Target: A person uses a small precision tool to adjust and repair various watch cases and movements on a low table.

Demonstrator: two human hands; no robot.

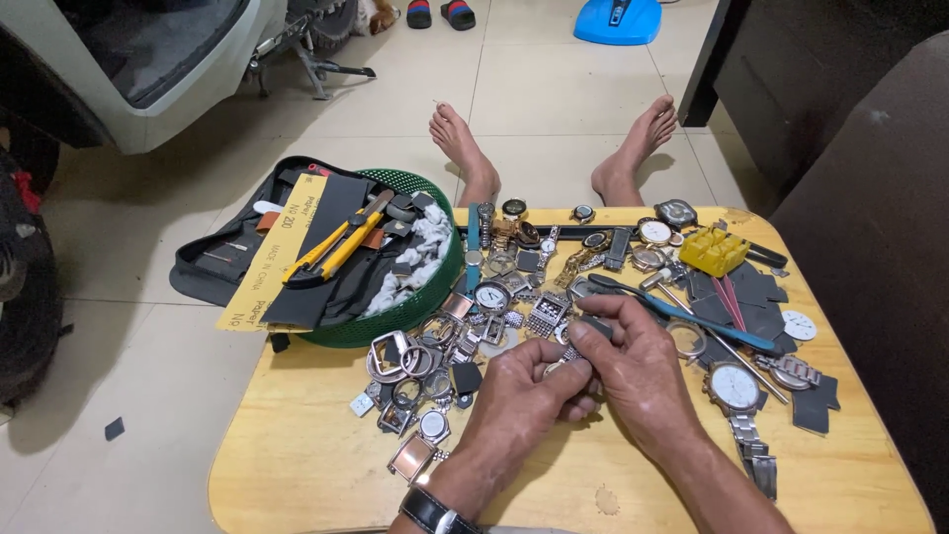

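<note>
Head view: the left hand (529,391) and right hand (633,366) pinch one small watch part (557,368) just below the watch pile (494,307); most pieces lie untouched on the desk (297,455).

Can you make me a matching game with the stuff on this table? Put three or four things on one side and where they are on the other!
Things:
1. yellow pliers
2. yellow plastic block
3. white-faced wristwatch
4. small metal watch part

Places:
A. right of the right hand
B. in the green basket
C. pinched between both hands, by the left hand
D. far right part of the table

Pairs: 1-B, 2-D, 3-A, 4-C
</note>
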